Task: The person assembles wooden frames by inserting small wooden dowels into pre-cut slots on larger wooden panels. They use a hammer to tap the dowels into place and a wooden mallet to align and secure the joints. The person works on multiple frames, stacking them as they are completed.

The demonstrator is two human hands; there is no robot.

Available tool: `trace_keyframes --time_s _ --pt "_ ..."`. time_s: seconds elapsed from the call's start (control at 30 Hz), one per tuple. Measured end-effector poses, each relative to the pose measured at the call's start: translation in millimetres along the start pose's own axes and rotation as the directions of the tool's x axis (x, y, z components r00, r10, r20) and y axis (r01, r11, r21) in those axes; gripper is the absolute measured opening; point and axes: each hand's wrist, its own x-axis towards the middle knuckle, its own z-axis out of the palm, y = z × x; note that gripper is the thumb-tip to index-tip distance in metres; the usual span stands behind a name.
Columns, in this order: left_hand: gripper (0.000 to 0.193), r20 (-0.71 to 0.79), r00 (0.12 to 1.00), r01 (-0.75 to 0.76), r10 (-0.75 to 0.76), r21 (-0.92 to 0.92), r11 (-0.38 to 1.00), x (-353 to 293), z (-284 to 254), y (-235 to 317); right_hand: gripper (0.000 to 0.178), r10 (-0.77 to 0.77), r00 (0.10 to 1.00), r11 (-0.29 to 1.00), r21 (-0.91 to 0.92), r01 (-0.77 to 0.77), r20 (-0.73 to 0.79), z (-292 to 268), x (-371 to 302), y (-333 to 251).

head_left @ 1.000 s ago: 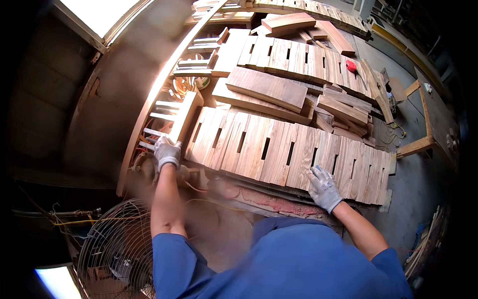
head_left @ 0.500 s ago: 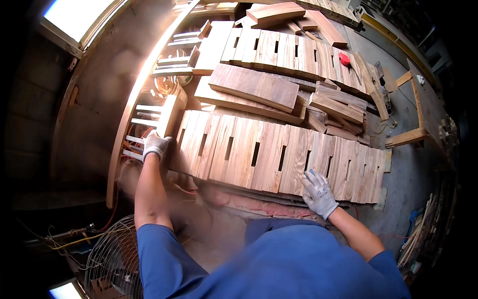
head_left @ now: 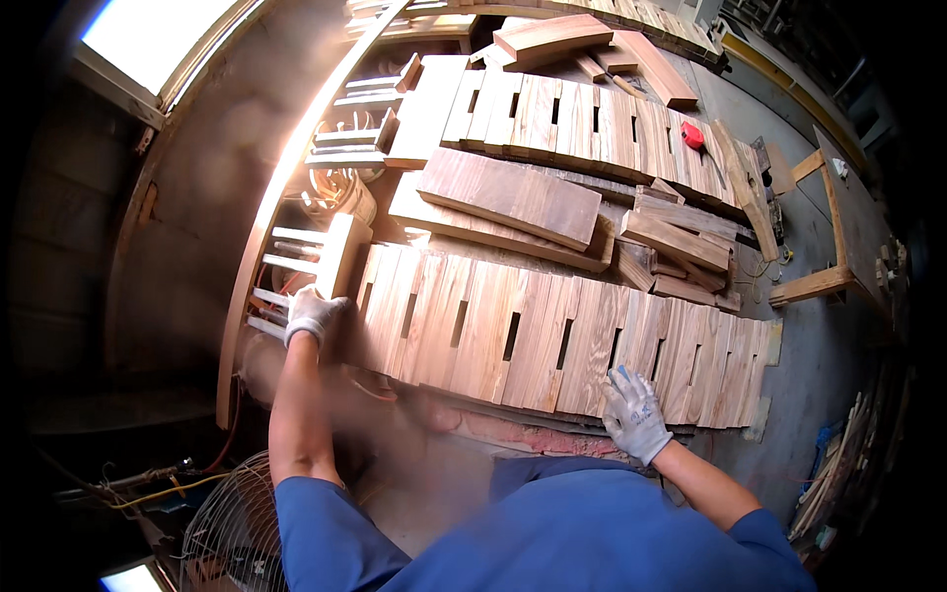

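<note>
A long row of slotted wooden boards (head_left: 538, 335), set edge to edge, stretches in front of me. At its left end stands a thick pale wooden block (head_left: 341, 257). My left hand (head_left: 314, 314), in a whitish work glove, is closed round the near end of that block, with its fingertips partly hidden. Farther right, my right hand (head_left: 636, 419), gloved alike, lies on the near edge of the row with its fingers stretched out. A small blue patch shows at its fingers; I cannot tell whether it belongs to the glove.
Loose planks (head_left: 513, 192) and offcuts (head_left: 681, 237) lie beyond the row. A second slotted row (head_left: 572, 118) carries a red tape measure (head_left: 692, 135). Pale prongs (head_left: 294, 249) and a long wooden rail (head_left: 281, 178) border the left. A wire fan guard (head_left: 237, 523) stands lower left.
The whole view has shifted slightly, so the boards sit a little lower in the picture. Both hands keep nearly the same places on the wood.
</note>
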Motion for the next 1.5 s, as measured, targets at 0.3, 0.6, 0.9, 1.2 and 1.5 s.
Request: trace_keyframes --time_s 0.3,0.6,0.9,1.2,1.5 --pt "0.07 -0.037 0.999 0.035 -0.03 0.134 0.99 3.3 18.6 -5.5 0.065 -0.034 0.998 0.999 -0.001 0.034 -0.053 0.3 4.2 3.2" --pt "0.103 -0.304 0.952 0.056 -0.048 0.019 0.998 -46.0 17.4 40.5 0.065 0.012 0.998 0.999 0.045 -0.009 -0.066 13.2 2.0 2.5" --pt "0.086 -0.23 0.862 -0.429 0.451 0.141 0.892 -148.9 154.4 158.3 0.057 0.038 0.978 0.995 0.098 -0.018 -0.205 7.2 -33.1 12.0" --pt "0.08 -0.404 0.882 -0.293 0.244 -0.065 0.954 -236.3 159.4 234.1 0.041 0.528 0.53 0.848 0.382 -0.366 -0.664 -89.5 -283.0 210.0" --pt "0.079 -0.238 0.84 -0.533 0.488 -0.194 0.823 -457.0 221.2 505.4 0.055 0.513 0.851 0.822 0.35 -0.449 -0.113 3.3 -332.2 373.8"
